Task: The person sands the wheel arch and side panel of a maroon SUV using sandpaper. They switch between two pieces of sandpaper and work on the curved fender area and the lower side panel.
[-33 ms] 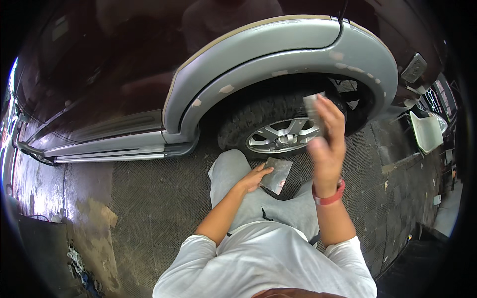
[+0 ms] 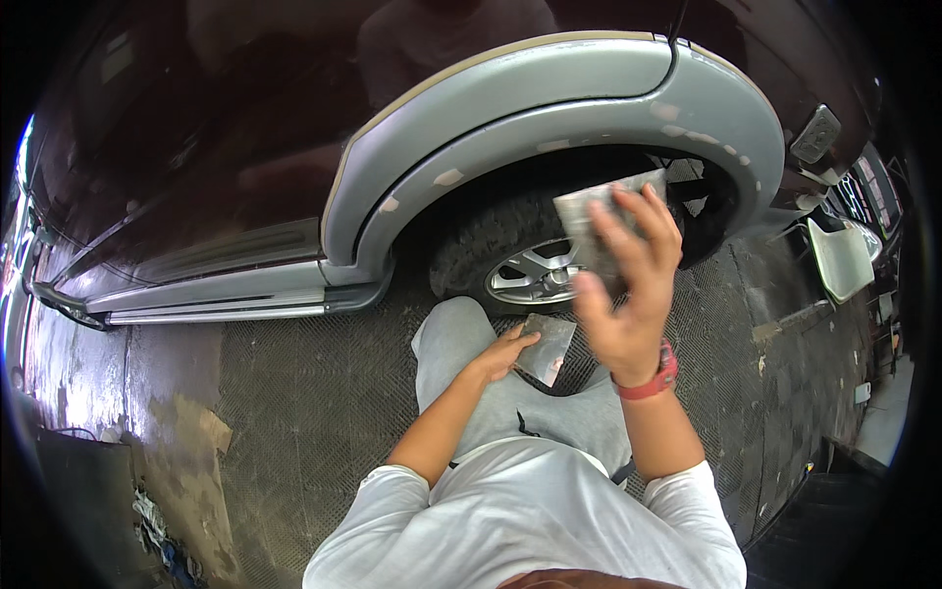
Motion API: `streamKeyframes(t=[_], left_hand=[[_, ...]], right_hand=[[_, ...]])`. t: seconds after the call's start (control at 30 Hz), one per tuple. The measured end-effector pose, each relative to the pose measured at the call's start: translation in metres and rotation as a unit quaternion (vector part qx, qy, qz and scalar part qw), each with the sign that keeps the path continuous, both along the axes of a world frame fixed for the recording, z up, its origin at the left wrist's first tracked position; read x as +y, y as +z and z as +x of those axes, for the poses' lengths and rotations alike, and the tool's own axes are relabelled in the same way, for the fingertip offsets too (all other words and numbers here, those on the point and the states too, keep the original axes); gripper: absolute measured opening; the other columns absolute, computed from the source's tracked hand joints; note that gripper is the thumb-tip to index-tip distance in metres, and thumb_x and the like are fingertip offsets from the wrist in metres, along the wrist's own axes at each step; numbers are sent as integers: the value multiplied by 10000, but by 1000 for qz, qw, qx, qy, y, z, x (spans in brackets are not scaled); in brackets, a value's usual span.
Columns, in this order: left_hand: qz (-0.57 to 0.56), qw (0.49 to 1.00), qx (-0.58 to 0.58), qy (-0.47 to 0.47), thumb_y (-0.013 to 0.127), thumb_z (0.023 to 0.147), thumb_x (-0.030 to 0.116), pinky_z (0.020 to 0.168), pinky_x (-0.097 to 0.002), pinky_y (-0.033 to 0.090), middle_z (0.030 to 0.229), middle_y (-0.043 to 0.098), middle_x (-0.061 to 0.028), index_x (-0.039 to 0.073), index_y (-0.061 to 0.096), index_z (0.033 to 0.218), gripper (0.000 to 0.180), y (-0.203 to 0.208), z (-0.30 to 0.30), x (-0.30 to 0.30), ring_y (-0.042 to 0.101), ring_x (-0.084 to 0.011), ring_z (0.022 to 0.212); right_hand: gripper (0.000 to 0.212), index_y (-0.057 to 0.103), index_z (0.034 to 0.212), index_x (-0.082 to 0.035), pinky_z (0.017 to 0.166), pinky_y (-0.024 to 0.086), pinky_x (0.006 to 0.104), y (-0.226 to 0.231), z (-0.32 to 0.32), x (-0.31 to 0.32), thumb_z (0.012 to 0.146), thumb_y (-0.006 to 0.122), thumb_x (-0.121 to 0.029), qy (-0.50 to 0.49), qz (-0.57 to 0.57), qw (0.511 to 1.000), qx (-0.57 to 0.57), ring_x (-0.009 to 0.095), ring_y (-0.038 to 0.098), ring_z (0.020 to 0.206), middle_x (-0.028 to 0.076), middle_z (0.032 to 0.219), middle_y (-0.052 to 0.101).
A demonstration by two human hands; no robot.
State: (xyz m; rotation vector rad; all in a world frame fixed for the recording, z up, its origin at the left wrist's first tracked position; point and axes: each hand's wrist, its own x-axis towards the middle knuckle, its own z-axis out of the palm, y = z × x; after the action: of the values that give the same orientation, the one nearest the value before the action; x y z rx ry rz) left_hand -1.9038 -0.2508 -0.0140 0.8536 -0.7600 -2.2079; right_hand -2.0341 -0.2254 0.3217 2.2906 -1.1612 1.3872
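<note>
My left hand (image 2: 502,355) rests by my left knee, its fingers closed on a thin, shiny grey rectangular plate (image 2: 552,353). In front of the wheel (image 2: 510,280) my right hand (image 2: 633,294) is raised, with a red band at the wrist. A flat grey rectangular sheet (image 2: 577,208) is held in it, partly hidden behind blurred fingers; its material cannot be made out. Beyond the hands curves a silver wheel arch (image 2: 530,83) with pale beige patches along its lip. The sheet overlaps the tire in view, and I cannot tell whether they touch.
A dark maroon car body (image 2: 216,128) fills the far side, with a silver running board (image 2: 226,306) low on the left. Dark ribbed matting (image 2: 314,393) covers the floor. At the right stands a pale curved panel (image 2: 839,260); cloths (image 2: 152,520) lie at lower left.
My right hand has turned and shifted slightly left, so the sheet's broad face now shows instead of a narrow edge. The left hand and its plate stay where they were.
</note>
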Motion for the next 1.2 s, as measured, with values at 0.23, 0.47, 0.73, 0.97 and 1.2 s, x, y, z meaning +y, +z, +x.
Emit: streamKeyframes(t=[0.23, 0.47, 0.73, 0.97, 1.2], left_hand=[[-12, 999, -42, 23, 625, 1092, 288, 1146, -428, 461, 1574, 530, -88, 82, 397, 1632, 621, 20, -3, 5, 532, -212, 1399], [-37, 998, -42, 21, 632, 1089, 285, 1173, -400, 421, 1563, 543, -110, 43, 411, 1615, 619, 14, -3, 4, 512, -213, 1418], [-54, 997, -44, 23, 638, 1080, 318, 1222, -373, 351, 1590, 518, -146, 1, 405, 1612, 662, 7, -2, 2, 477, -234, 1458], [-60, 994, -87, 25, 645, 1072, 327, 1239, -369, 327, 1616, 487, -168, -21, 377, 1626, 707, 23, -4, 7, 445, -240, 1490], [-43, 998, -51, 17, 650, 1076, 283, 1200, -379, 394, 1602, 510, -132, 38, 365, 1644, 681, -5, 0, 0, 502, -226, 1447]], right_hand=[[469, 735, 1384, -329, 1155, 164, 607, 5, 52, -21, 919, 762, -270, -113, -63, 971, 203, 279, 305, 1575, -50, 1581, 547], [486, 704, 1424, -348, 1148, 156, 635, 8, 67, -32, 943, 728, -279, -138, -61, 960, 236, 276, 304, 1573, -46, 1586, 535], [494, 698, 1431, -333, 1116, 190, 637, 21, 71, -19, 940, 724, -282, -143, -4, 958, 247, 298, 324, 1559, -43, 1575, 541], [501, 716, 1399, -321, 1110, 190, 662, 6, 67, -32, 903, 771, -278, -139, -45, 962, 230, 296, 331, 1553, -49, 1562, 544], [483, 741, 1366, -283, 1151, 181, 647, 25, 30, -13, 886, 790, -255, -149, -8, 974, 171, 314, 346, 1551, -20, 1552, 558]])
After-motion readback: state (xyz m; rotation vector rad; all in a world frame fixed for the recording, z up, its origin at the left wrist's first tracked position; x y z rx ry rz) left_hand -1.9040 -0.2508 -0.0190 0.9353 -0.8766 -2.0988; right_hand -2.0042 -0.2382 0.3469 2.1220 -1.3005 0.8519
